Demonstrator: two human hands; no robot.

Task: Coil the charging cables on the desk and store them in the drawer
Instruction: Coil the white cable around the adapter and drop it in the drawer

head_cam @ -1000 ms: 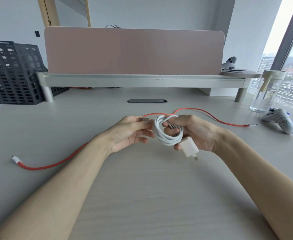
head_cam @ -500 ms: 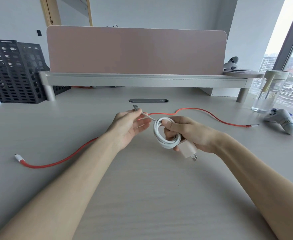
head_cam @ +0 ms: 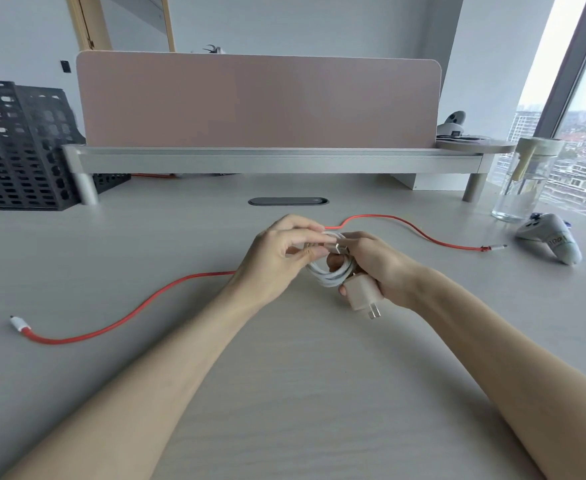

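A white charging cable (head_cam: 329, 275) is wound into a small coil above the middle of the desk. My right hand (head_cam: 374, 265) grips the coil together with its white plug adapter (head_cam: 362, 296), whose prongs point down toward me. My left hand (head_cam: 281, 254) pinches the cable's free end with its metal connector (head_cam: 340, 247) at the top of the coil. A red cable (head_cam: 118, 323) lies uncoiled on the desk, running from a connector at the left, behind my hands, to a connector at the right. No drawer is in view.
A black mesh file rack (head_cam: 18, 147) stands at the back left. A grey shelf (head_cam: 277, 161) with a pink screen spans the back. A glass jar (head_cam: 527, 181) and a white game controller (head_cam: 551, 240) sit at the right. A cable slot (head_cam: 288, 201) lies behind my hands.
My left hand, which had pulled the cable's free end out to the upper left, has brought it back onto the top of the coil. My right hand has kept its grip.
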